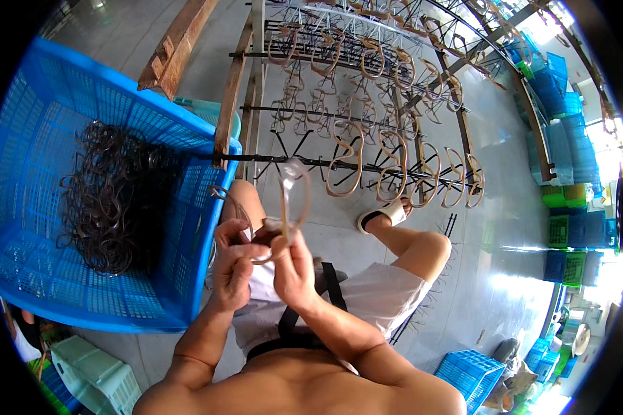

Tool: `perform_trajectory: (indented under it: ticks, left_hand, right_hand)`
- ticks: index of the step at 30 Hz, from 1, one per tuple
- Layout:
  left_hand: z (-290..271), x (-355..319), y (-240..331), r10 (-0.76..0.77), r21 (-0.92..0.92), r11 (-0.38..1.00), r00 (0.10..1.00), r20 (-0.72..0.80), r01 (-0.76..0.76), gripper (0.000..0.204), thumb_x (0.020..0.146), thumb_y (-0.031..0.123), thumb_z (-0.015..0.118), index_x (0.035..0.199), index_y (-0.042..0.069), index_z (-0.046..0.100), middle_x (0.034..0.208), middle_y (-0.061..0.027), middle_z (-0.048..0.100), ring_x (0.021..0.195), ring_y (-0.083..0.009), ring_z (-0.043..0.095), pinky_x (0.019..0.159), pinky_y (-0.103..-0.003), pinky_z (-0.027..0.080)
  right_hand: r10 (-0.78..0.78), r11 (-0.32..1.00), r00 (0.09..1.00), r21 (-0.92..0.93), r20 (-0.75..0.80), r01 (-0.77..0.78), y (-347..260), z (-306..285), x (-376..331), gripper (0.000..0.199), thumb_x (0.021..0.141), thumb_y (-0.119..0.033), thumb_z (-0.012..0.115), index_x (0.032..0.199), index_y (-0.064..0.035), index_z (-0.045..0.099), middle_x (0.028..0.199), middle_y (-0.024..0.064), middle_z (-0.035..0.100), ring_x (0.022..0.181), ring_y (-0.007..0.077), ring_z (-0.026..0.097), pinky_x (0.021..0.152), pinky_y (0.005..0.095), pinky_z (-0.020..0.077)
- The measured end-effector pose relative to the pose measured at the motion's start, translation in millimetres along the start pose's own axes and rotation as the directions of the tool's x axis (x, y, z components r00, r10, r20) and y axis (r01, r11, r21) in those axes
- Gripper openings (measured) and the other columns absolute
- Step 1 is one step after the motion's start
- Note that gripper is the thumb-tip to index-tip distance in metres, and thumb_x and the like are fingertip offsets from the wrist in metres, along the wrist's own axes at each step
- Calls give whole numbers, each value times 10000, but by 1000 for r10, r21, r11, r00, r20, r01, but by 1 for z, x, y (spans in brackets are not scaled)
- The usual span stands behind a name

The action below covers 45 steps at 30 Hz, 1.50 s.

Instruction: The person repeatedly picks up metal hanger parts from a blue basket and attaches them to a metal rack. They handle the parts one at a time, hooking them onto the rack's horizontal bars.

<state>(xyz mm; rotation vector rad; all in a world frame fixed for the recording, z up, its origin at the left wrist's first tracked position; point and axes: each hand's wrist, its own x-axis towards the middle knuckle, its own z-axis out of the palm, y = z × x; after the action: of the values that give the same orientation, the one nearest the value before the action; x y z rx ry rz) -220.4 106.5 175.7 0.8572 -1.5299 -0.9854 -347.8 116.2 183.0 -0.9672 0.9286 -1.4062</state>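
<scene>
Pinching a pale, translucent eyeglass frame front [292, 200] at its lower end, both hands meet just above the person's lap. The left hand [232, 266] curls closed around the bottom rim from the 9 o'clock side, and the right hand [292, 266] grips it from 3 o'clock with thumb and fingers pressed to the plastic. The frame stands nearly upright, its upper lens ring rising toward 12 o'clock.

It looks light and thin, probably a little springy and smooth enough to slip, so the narrow bridge seems the weak spot. Holding by the thicker rim edges, as the fingers do now, appears the safest grip.

At 9 o'clock a large blue plastic crate [41, 104] holds a tangled heap of dark frames [114, 200]. At 12 to 1 o'clock a metal drying rack [367, 111] carries rows of tan frames [345, 162] hung on its rods. A sandalled foot [384, 214] rests on the grey floor near 2 o'clock. More stacked blue and green crates [567, 138] stand at 3 o'clock.
</scene>
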Motion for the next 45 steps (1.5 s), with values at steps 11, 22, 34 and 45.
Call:
perform_trajectory:
  ticks: [11,22,34,45]
  left_hand:
    - [-24,7,-19,-372,-72,926,859,-351,371,249,800,-11,529,1044,41,531,929,-21,528,759,-78,459,669,-201,388]
    - [-63,0,-43,-507,-129,848,715,-482,515,143,869,42,556,1011,25,561,879,-51,590,745,-107,527,689,-234,450]
    - [-62,0,-41,-534,-111,831,727,-431,545,141,871,53,562,1010,26,560,906,-68,615,754,-108,549,702,-241,461]
    - [-63,-2,-44,-513,-104,848,755,-409,520,113,884,41,553,996,24,558,895,-70,618,753,-103,556,709,-234,465]
  right_hand:
    - [-473,707,754,-707,-457,15,22,-29,101,170,950,-152,444,968,2,512,631,60,551,504,132,551,460,284,433]
    - [-387,719,773,-689,-502,-88,33,-15,102,270,934,-124,456,1169,0,499,646,130,579,524,240,573,486,336,461]
    - [-439,736,737,-676,-513,-32,33,-14,105,187,942,-126,424,1021,14,518,597,67,547,484,154,522,460,287,431]
    - [-453,786,708,-618,-542,31,40,-13,107,187,946,-125,441,1056,2,520,588,31,518,496,85,473,458,233,401]
